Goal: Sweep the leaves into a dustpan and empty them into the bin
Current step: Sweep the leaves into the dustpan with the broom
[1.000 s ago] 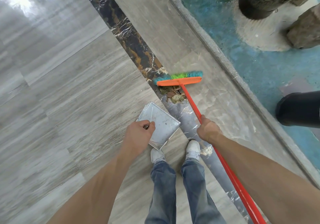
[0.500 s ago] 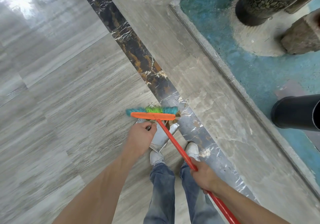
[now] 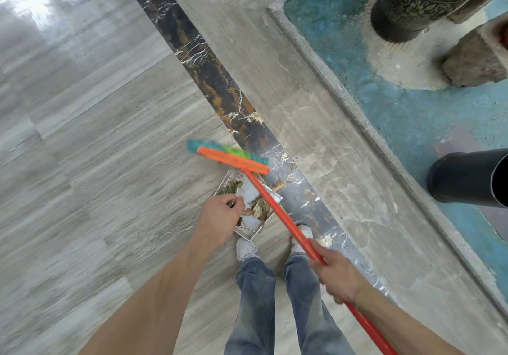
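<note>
Grey wood-look floor (image 3: 82, 162). Left hand (image 3: 220, 218) grips the dustpan (image 3: 251, 192) handle; pan sits on the floor ahead of the shoes (image 3: 246, 247), dry leaves (image 3: 259, 207) inside. Broom (image 3: 233, 156) head at the pan's far edge, blurred. Right hand (image 3: 339, 275) clenched round its red stick. Black bin (image 3: 467, 178) far right.

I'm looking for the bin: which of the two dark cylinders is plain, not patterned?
The plain black cylinder at the right edge, lying tilted beside the blue floor. The other, the patterned black cylinder at the top, carries floral relief.
</note>
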